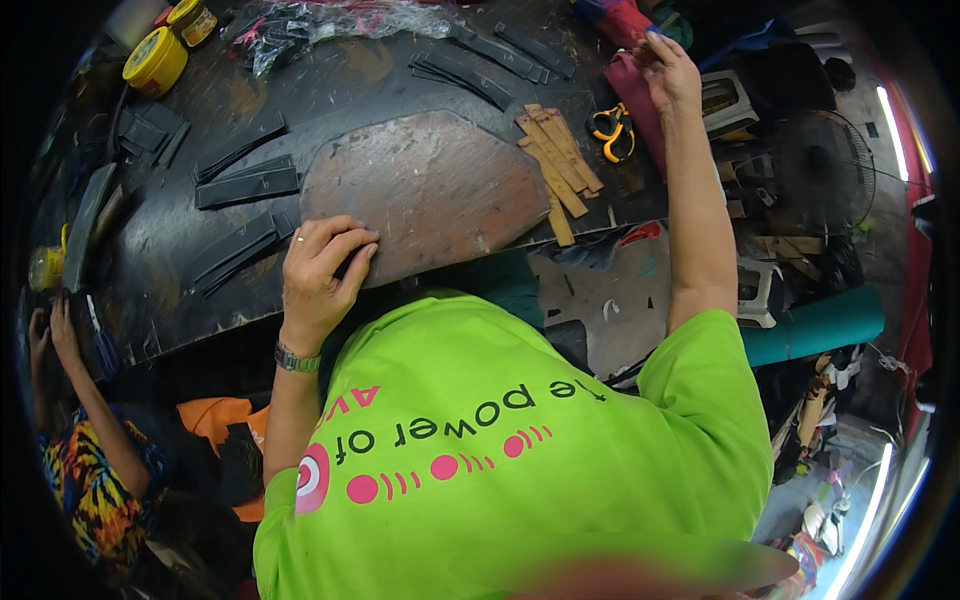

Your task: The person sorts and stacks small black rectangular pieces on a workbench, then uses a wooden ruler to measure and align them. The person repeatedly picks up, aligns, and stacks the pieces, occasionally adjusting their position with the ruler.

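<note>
With the left hand (322,268) pressing bunched fingers on a black strip (358,264) at the brown slab's (430,185) near-left edge — and the right hand (668,72) pinching maroon material (638,100) far right of that slab — the strip could slip off the edge.

Two yellow tins (155,60), one pair of scissors (611,130), one stone slab (425,190)

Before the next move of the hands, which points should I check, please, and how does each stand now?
1. Left hand rests at the near edge of the brown pad: ok.
2. Right hand touches the maroon piece: ok.
3. Right hand's grip closed on that piece: cannot tell.
4. Scissors lie apart from both hands: ok.
5. Wooden strips lie flat beside the pad: ok.
6. What is under the left fingers: cannot tell.
</note>
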`<state>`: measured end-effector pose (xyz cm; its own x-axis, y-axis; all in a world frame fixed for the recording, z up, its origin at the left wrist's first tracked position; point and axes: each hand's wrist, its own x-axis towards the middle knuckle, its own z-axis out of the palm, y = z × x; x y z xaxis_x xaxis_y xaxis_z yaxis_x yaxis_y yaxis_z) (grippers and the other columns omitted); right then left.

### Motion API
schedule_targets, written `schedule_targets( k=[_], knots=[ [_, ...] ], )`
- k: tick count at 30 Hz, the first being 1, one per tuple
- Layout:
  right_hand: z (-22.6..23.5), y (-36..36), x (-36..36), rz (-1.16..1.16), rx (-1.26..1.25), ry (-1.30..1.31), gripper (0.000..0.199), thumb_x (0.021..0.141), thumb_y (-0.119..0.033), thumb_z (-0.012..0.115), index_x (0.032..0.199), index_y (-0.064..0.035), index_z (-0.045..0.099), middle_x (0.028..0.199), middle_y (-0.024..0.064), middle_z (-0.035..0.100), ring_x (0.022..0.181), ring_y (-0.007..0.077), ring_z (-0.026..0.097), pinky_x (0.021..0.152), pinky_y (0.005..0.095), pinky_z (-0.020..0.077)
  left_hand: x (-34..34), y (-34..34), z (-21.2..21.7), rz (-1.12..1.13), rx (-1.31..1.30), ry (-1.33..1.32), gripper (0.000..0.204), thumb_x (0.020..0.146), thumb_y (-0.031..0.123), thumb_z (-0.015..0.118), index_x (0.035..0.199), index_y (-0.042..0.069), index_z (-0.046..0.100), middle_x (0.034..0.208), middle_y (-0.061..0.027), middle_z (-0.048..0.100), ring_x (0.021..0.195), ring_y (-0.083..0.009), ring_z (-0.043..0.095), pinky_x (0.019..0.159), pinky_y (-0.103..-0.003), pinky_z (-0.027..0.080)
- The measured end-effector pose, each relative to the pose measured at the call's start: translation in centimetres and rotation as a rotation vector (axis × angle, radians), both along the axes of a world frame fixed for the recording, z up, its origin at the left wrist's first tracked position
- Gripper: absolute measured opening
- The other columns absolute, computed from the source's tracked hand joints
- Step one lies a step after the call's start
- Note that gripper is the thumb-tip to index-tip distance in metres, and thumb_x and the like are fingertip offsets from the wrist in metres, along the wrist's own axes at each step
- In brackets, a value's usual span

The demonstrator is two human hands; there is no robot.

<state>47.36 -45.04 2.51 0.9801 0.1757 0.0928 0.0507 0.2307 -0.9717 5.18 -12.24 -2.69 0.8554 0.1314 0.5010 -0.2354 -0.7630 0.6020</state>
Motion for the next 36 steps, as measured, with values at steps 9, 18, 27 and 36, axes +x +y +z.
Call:
schedule_targets(
  k=[9,18,27,36],
  knots=[
    [-0.1,12.8,-17.6,0.738,-0.013,0.344,0.012,0.092,-0.006,0.072,0.100,-0.0033,0.064,0.090,0.0079,0.070,0.080,0.0183,0.073,0.072,0.0317,0.0591,0.5,-1.3,2.2,-0.012,-0.358,0.087,0.015,0.084,0.005,0.077,0.098,0.002,0.074,0.098,-0.0086,0.068,0.081,-0.0160,0.066,0.073,-0.028,0.053],
    [0.2,16.3,-24.4,0.911,-0.003,0.198,0.011,0.093,-0.003,0.071,0.101,-0.0008,0.063,0.097,0.0110,0.070,0.082,0.0204,0.071,0.078,0.0319,0.0574,1.3,-1.9,2.1,0.027,-0.482,0.050,0.014,0.087,0.009,0.078,0.097,0.001,0.073,0.091,-0.0049,0.070,0.076,-0.0097,0.064,0.070,-0.023,0.051],
    [-0.2,17.0,-27.3,0.890,-0.060,0.094,0.013,0.091,-0.005,0.073,0.101,0.0009,0.068,0.091,0.0085,0.070,0.080,0.0141,0.068,0.075,0.0274,0.0550,0.4,-1.1,1.7,0.074,-0.692,0.082,0.012,0.088,0.009,0.078,0.097,0.002,0.073,0.090,-0.0051,0.075,0.074,-0.0089,0.067,0.066,-0.024,0.054],
    [-1.4,17.6,-26.8,0.849,-0.144,0.012,0.016,0.102,-0.018,0.062,0.106,-0.0018,0.064,0.095,0.0071,0.069,0.083,0.0119,0.066,0.075,0.0258,0.0539,0.1,-0.7,1.3,0.044,-0.496,0.095,0.015,0.089,0.012,0.076,0.099,0.001,0.072,0.088,-0.0090,0.072,0.074,-0.0156,0.068,0.067,-0.028,0.053]
  ],
)
